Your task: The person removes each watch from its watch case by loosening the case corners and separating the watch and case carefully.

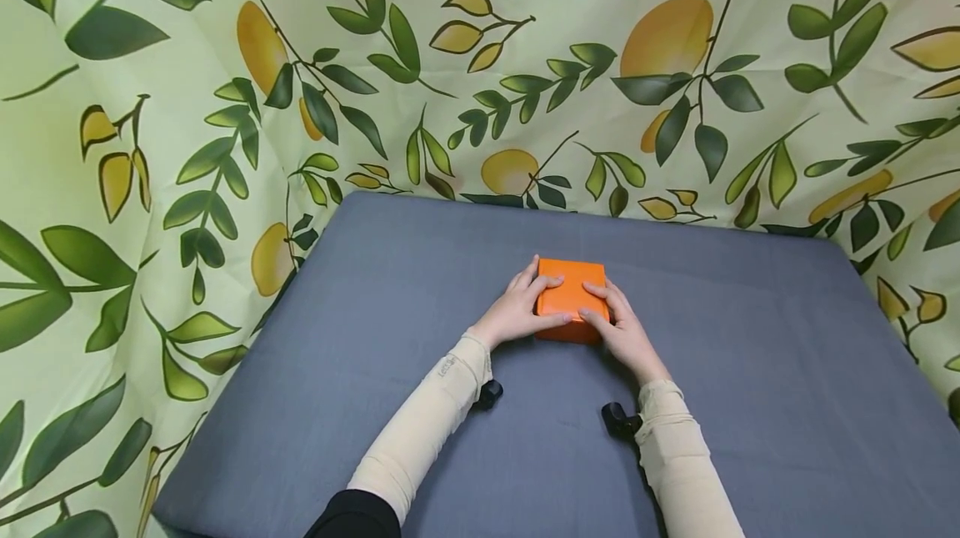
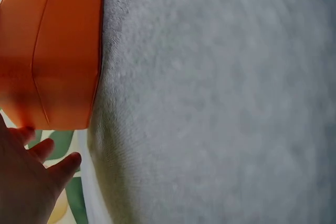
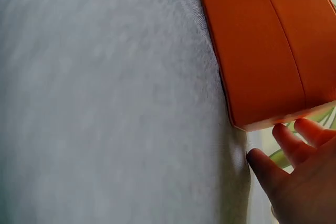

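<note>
An orange box with a smooth top stands on the grey-blue padded surface between both hands. On its left side is my left hand, which holds it with a finger and the thumb reaching onto the top and near edge. My right hand holds the opposite side in much the same way. In the left wrist view a thin seam runs along the box, and spread lower fingers of the left hand show by its end. The right wrist view shows the box with the right hand at its end.
The grey-blue surface spreads out on all sides of the box. A leaf-and-fruit patterned cloth hangs behind it and along the left and right. Black wrist devices stick out below the pale sleeves.
</note>
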### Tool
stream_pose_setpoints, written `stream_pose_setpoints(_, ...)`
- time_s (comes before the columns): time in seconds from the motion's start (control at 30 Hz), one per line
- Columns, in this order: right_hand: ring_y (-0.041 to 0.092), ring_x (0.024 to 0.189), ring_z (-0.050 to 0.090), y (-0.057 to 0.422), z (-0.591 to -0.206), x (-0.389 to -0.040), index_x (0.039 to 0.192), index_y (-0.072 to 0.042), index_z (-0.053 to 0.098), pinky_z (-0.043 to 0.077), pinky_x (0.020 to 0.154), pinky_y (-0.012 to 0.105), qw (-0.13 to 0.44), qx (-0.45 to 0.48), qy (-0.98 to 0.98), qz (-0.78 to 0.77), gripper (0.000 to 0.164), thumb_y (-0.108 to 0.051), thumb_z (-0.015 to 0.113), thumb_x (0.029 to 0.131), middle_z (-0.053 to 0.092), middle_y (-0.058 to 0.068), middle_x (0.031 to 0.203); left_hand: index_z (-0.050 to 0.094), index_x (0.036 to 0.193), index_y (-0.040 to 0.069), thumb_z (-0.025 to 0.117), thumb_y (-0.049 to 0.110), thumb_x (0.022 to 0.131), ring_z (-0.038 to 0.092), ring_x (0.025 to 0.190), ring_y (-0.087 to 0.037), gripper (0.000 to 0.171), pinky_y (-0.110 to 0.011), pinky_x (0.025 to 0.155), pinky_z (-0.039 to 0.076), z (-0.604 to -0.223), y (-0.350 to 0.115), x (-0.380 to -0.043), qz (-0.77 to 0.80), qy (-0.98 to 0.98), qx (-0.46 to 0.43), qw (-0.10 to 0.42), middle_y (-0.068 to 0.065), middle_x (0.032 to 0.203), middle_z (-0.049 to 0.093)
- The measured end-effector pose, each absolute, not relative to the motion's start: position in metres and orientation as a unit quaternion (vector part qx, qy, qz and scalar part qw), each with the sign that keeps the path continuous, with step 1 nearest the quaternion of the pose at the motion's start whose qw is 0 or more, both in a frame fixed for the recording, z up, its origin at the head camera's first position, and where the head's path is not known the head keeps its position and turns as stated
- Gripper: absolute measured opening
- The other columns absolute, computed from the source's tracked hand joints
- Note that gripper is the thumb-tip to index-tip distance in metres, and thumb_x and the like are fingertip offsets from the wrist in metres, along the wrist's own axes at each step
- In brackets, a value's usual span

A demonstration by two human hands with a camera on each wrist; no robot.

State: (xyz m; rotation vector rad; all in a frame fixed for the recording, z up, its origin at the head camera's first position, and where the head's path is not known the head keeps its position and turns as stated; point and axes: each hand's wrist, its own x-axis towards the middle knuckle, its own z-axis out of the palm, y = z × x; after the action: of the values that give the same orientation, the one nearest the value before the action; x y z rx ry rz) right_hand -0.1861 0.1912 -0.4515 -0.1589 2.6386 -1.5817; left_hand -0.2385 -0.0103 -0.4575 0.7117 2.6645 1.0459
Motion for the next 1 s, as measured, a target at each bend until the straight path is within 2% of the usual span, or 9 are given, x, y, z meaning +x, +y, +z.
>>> stream_pose_setpoints(0.1,0.043,0.142,0.006,0.184,-0.44,-0.181,0.134,-0.002,0.045,0.01,0.11,0.064,0.022,-0.056,0.847,-0.529,0.043,-0.013,0.054,0.094,0.006,0.022,0.156,0.041,0.138,0.035,0.061,0.058,0.08,0.014,0.145,-0.027,0.066,-0.052,0.108,0.033,-0.459,-0.011,-0.238,0.361,0.896,0.239,0.099,-0.004,0.159,0.001)
stream_pose_setpoints(0.33,0.042,0.143,-0.001,0.187,-0.449,-0.19,0.119,0.005,0.054,0.005,0.109,0.066,-0.015,-0.088,0.831,-0.549,0.032,-0.004,0.058,0.089,-0.001,0.017,0.157,0.037,0.14,0.035,0.066,0.053,0.078,0.014,0.145,-0.031,0.071,-0.053,0.11,0.029,-0.459,-0.013,-0.24,0.381,0.883,0.242,0.129,-0.007,0.159,0.0)
stream_pose_setpoints(0.5,0.038,0.144,-0.001,0.193,-0.462,-0.202,0.115,-0.003,0.061,0.008,0.11,0.066,-0.013,-0.119,0.849,-0.515,0.026,-0.008,0.058,0.09,-0.003,0.011,0.158,0.037,0.138,0.035,0.078,0.044,0.07,0.009,0.146,-0.031,0.08,-0.054,0.112,0.024,-0.456,-0.018,-0.246,0.397,0.867,0.253,0.164,-0.007,0.159,-0.001)
stream_pose_setpoints(0.6,0.04,0.144,-0.003,0.195,-0.463,-0.204,0.116,-0.004,0.061,0.007,0.109,0.067,0.001,-0.12,0.854,-0.507,0.026,-0.009,0.057,0.09,-0.006,0.011,0.158,0.037,0.137,0.033,0.082,0.038,0.067,0.009,0.146,-0.03,0.083,-0.053,0.112,0.025,-0.456,-0.018,-0.25,0.387,0.865,0.27,0.168,-0.008,0.159,0.002)
stream_pose_setpoints(0.8,0.045,0.142,-0.007,0.2,-0.464,-0.209,0.118,-0.001,0.059,0.004,0.107,0.07,0.035,-0.114,0.854,-0.506,0.029,-0.008,0.057,0.09,-0.013,0.015,0.157,0.034,0.136,0.03,0.082,0.035,0.068,0.009,0.146,-0.029,0.083,-0.053,0.112,0.025,-0.459,-0.017,-0.255,0.348,0.874,0.298,0.16,-0.013,0.157,0.011)
stream_pose_setpoints(0.9,0.045,0.142,-0.009,0.207,-0.464,-0.21,0.121,-0.007,0.058,0.005,0.106,0.071,0.058,-0.128,0.857,-0.495,0.032,-0.016,0.058,0.091,-0.015,0.012,0.157,0.034,0.135,0.029,0.082,0.034,0.069,0.009,0.145,-0.031,0.083,-0.053,0.112,0.025,-0.46,-0.016,-0.256,0.344,0.874,0.305,0.156,-0.012,0.157,0.014)
stream_pose_setpoints(1.0,0.043,0.142,-0.009,0.217,-0.465,-0.211,0.126,-0.014,0.056,0.006,0.104,0.072,0.089,-0.147,0.86,-0.481,0.037,-0.024,0.06,0.09,-0.016,0.008,0.157,0.034,0.136,0.028,0.081,0.035,0.069,0.017,0.143,-0.033,0.082,-0.051,0.111,0.028,-0.462,-0.016,-0.257,0.334,0.874,0.318,0.152,-0.012,0.155,0.017)
